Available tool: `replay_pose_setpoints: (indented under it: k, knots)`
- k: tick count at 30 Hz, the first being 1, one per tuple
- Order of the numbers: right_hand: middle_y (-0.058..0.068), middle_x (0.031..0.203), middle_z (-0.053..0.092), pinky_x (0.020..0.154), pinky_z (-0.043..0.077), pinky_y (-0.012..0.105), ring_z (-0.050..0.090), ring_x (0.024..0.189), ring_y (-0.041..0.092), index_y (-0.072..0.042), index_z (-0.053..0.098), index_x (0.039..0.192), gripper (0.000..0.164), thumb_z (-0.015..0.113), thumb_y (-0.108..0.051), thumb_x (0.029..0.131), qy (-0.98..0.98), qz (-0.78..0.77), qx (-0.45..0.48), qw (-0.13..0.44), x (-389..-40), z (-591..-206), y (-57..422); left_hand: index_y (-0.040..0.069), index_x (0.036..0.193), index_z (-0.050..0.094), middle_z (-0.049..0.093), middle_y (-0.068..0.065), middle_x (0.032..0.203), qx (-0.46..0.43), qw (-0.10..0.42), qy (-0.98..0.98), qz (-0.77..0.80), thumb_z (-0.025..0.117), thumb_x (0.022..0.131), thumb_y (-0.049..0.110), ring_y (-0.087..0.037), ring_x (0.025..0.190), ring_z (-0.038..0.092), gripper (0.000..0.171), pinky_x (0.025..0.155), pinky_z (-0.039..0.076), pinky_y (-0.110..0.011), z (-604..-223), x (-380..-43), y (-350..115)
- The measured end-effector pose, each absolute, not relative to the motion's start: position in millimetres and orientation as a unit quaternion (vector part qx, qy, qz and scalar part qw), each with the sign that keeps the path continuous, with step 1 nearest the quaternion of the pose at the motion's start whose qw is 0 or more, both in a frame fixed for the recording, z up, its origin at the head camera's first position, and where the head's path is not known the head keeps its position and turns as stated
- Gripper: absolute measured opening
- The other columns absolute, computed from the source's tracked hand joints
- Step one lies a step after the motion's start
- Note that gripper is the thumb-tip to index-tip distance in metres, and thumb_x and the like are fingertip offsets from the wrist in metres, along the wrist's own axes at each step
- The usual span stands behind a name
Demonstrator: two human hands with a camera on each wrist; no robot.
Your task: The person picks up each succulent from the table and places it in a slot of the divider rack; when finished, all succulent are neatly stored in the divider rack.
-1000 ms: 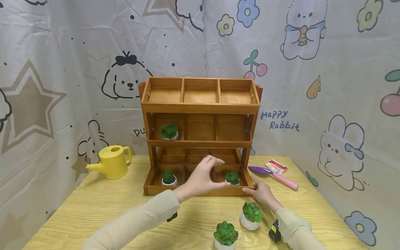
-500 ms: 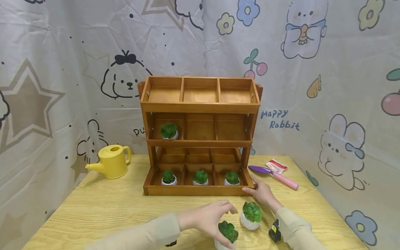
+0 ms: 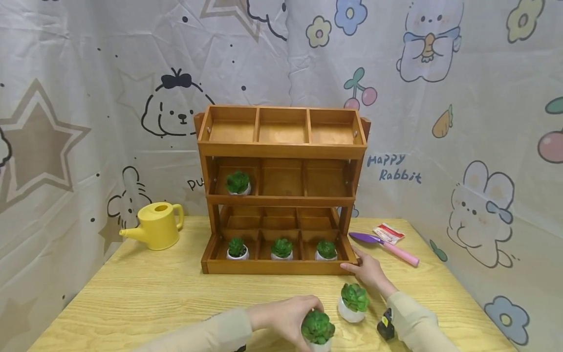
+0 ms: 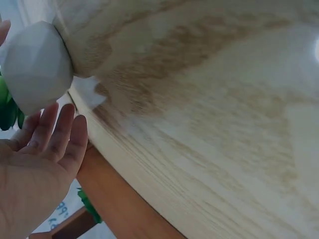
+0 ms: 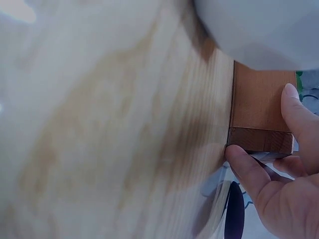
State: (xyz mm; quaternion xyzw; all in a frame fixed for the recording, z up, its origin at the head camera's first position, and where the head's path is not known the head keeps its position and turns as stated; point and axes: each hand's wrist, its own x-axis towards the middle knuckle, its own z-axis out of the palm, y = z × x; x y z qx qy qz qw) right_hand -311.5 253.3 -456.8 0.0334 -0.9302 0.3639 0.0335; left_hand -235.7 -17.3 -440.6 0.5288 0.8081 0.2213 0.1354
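Note:
My left hand (image 3: 292,318) holds a potted succulent (image 3: 318,327) near the table's front, thumb on one side and fingers curled round the other. In the left wrist view its white pot (image 4: 37,67) sits between the thumb tip and the fingers (image 4: 75,142). My right hand (image 3: 371,271) grips the lower right corner of a brown wooden three-tier shelf (image 3: 281,267). The right wrist view shows the thumb on the front board (image 5: 261,102) and fingers at its end. A second potted succulent (image 3: 353,303) stands between the hands; its white pot (image 5: 264,30) looms close there.
Succulents stand in the bottom tier's left (image 3: 237,248), middle (image 3: 282,248) and right (image 3: 326,250) compartments, and one (image 3: 238,183) in the middle tier's left. A yellow watering can (image 3: 159,226) stands left; a purple trowel with a pink handle (image 3: 400,254) and a packet (image 3: 389,233) lie right.
My left hand has come from the bottom tier's middle compartment, leaving a succulent there, back to the front and round another potted succulent. The right hand has kept its place on the shelf corner.

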Motion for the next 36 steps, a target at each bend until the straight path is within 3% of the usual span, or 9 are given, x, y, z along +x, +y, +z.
replay_pose_setpoints:
  k: [7, 16, 27, 36]
  knots:
    - [0.018, 0.096, 0.067, 0.055, 0.043, 0.025, 0.054, 0.068, 0.014, 0.002, 0.032, 0.146, 0.082, 0.071, -0.037, 0.085, -0.928, 0.371, 0.028, 0.028, -310.8, -455.2, 252.3, 0.008, 0.118, 0.053, 0.06, 0.007, 0.108, 0.517, 0.149, 0.81, 0.235, 0.082, 0.075, 0.026, 0.008, 0.089, 0.053, 0.055, 0.076, 0.044, -0.007, -443.8, -239.1, -15.8]
    - [0.003, 0.068, 0.054, 0.051, 0.039, 0.023, 0.046, 0.055, 0.01, 0.004, 0.031, 0.146, 0.089, 0.071, -0.045, 0.083, -0.92, 0.387, 0.045, 0.036, -310.0, -453.4, 252.2, 0.01, 0.116, 0.056, 0.062, 0.008, 0.107, 0.518, 0.147, 0.808, 0.239, 0.083, 0.075, 0.026, 0.009, 0.088, 0.054, 0.052, 0.074, 0.045, -0.007, -442.6, -238.8, -16.3]
    - [0.009, 0.084, 0.06, 0.052, 0.039, 0.024, 0.048, 0.061, 0.013, 0.0, 0.031, 0.148, 0.084, 0.07, -0.039, 0.085, -0.926, 0.377, 0.027, 0.022, -314.0, -456.8, 253.4, 0.011, 0.112, 0.057, 0.063, 0.008, 0.103, 0.537, 0.119, 0.795, 0.254, 0.084, 0.073, 0.026, 0.011, 0.085, 0.054, 0.05, 0.073, 0.045, -0.005, -448.9, -239.4, -16.6]
    - [0.01, 0.088, 0.063, 0.053, 0.041, 0.025, 0.049, 0.059, 0.012, 0.0, 0.031, 0.148, 0.082, 0.071, -0.037, 0.086, -0.924, 0.381, 0.022, 0.018, -312.9, -456.6, 253.2, 0.013, 0.115, 0.054, 0.058, 0.002, 0.105, 0.543, 0.078, 0.79, 0.276, 0.084, 0.072, 0.024, 0.005, 0.095, 0.054, 0.053, 0.079, 0.045, -0.006, -445.9, -237.1, -19.1]
